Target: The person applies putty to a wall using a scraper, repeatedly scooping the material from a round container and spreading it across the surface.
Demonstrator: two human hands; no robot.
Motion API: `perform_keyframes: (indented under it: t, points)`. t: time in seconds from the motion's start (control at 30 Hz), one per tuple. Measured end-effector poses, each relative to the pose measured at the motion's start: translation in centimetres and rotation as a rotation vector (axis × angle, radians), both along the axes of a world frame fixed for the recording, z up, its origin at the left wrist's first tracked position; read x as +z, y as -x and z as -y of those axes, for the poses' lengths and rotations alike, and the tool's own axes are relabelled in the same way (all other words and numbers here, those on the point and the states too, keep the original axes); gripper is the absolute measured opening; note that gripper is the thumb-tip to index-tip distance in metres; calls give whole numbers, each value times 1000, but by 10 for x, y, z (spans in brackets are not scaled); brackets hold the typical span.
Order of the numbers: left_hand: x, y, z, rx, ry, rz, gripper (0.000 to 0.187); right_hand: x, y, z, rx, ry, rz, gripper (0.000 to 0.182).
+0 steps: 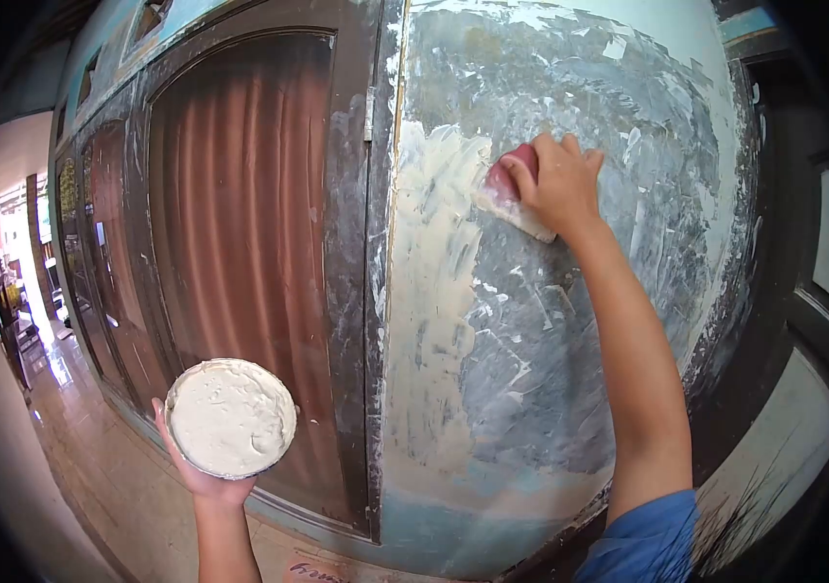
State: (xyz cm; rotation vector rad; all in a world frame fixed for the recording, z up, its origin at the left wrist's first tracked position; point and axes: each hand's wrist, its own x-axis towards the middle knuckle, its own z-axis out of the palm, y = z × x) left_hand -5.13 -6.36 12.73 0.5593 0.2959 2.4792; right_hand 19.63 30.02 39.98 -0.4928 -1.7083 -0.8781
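My right hand [567, 180] is closed around a reddish-pink scraper [514, 175], its edge against the wall [551, 379]. Pale paste clings along that edge. Cream-coloured filler [431, 282] covers a strip of the wall left of the scraper, while the part to its right is grey and patchy with white smears. Low on the left, my left hand [203, 476] supports a round container of cream paste [230, 418] from beneath, its fingers wrapped round the side. The paste surface is uneven, with a small hollow at the lower right.
A dark wooden frame [351, 291] with glass and a reddish curtain [249, 243] stands left of the wall. At the right is a dark door [789, 194]. Tiled floor [94, 466] runs along the left toward a bright opening.
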Motion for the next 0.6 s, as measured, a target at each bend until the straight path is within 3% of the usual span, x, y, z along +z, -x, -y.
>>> perform_keyframes:
  t: [0.17,0.3,0.47,0.53,0.6]
  points:
    - [0,-1,2,-15,4,-9,78,22,-15,-3,-45,122,-348,45]
    - [0,-2,3,-13,-9,-7,77,0,-8,5,46,75,-44,44]
    - [4,-6,0,-27,-26,-36,77,9,1,-3,-37,47,-38,47]
    - [2,-5,1,-22,-37,-43,77,27,-6,-6,-73,80,-331,48]
    - [1,-5,1,-25,-23,-61,77,36,-12,-9,-48,111,-377,50]
